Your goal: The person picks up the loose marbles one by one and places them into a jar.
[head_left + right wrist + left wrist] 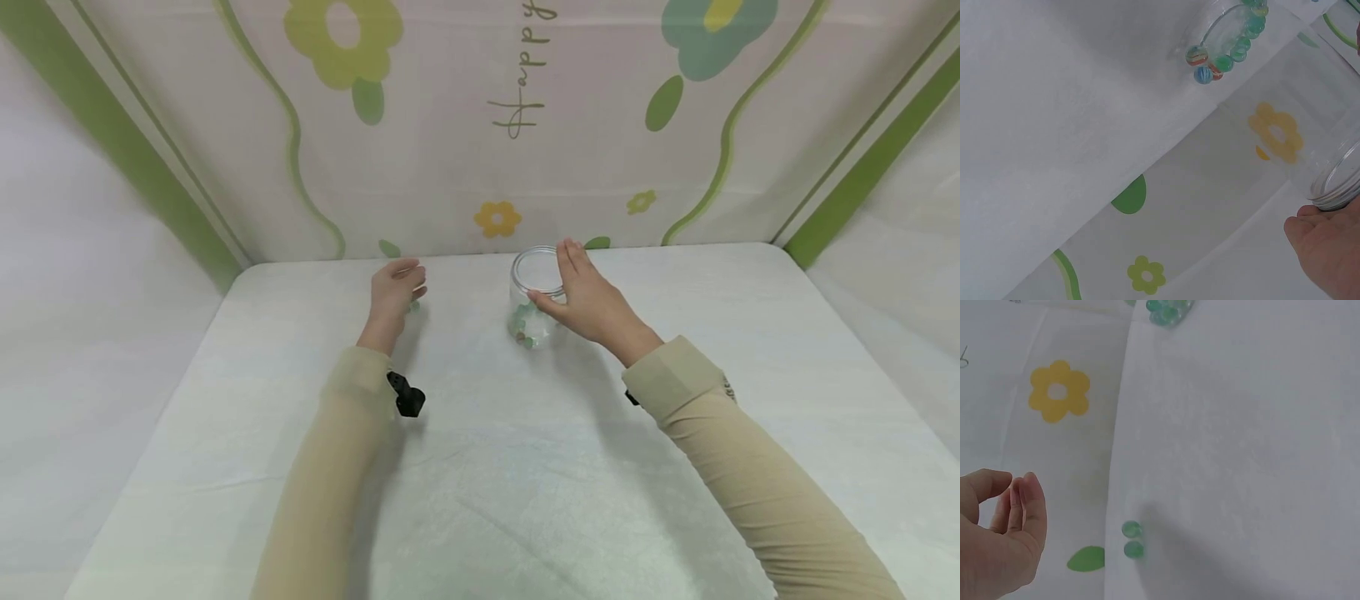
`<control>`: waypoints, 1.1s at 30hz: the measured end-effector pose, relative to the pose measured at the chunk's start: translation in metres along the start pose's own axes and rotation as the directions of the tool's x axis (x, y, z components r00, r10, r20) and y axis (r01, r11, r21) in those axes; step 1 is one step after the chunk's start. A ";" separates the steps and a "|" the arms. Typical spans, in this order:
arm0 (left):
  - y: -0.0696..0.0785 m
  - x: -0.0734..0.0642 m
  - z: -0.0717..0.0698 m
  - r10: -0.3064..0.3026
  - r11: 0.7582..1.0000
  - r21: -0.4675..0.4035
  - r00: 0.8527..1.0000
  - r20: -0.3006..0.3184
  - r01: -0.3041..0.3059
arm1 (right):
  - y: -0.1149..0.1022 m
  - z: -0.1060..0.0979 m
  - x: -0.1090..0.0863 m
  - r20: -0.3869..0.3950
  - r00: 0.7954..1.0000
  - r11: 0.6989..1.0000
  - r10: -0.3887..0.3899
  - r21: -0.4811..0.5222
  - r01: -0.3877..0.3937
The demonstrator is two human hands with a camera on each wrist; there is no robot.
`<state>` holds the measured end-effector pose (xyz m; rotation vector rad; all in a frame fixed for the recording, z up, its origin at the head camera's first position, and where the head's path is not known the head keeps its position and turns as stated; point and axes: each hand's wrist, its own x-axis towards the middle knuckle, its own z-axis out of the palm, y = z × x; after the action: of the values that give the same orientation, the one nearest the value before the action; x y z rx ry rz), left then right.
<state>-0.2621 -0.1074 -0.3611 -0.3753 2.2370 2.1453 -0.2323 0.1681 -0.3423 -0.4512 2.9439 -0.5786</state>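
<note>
A clear glass jar (537, 287) stands upright near the table's back edge, with green marbles (1241, 50) and a few of other colours at its bottom. My right hand (592, 304) holds the jar at its rim from the right, thumb on the near side and fingers on the far side. To the jar's left, my left hand (393, 292) hovers above the table, fingers loosely bent and thumb apart, with nothing visible between them. Beside it, two green marbles (1133, 540) lie on the table, partly hidden by the hand in the head view.
A white cloth covers the table (480, 467). Right behind its back edge hangs a printed curtain (427, 167) with flowers and leaves. White side walls (75, 250) flank the table. A small black camera (408, 398) sits on the left wrist.
</note>
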 end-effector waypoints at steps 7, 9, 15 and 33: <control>-0.017 0.010 -0.021 0.025 0.976 0.217 0.995 -0.094 -0.004 | 0.001 0.000 0.000 -0.005 1.000 1.000 0.001 -0.008 -0.001; -0.021 0.012 -0.023 0.024 0.961 0.277 0.993 -0.113 0.008 | 0.001 0.000 -0.001 -0.003 1.000 1.000 0.003 -0.008 -0.003; -0.029 0.016 -0.027 -0.034 0.942 0.327 0.991 -0.129 0.075 | 0.002 0.000 -0.001 0.000 1.000 1.000 0.007 -0.008 -0.007; -0.048 0.012 -0.023 0.000 0.880 0.472 0.995 -0.103 0.049 | 0.001 -0.001 -0.003 0.000 1.000 1.000 0.010 -0.011 -0.010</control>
<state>-0.2615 -0.1334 -0.4093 -0.4904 2.6832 1.5103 -0.2297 0.1704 -0.3417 -0.4370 2.9489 -0.5616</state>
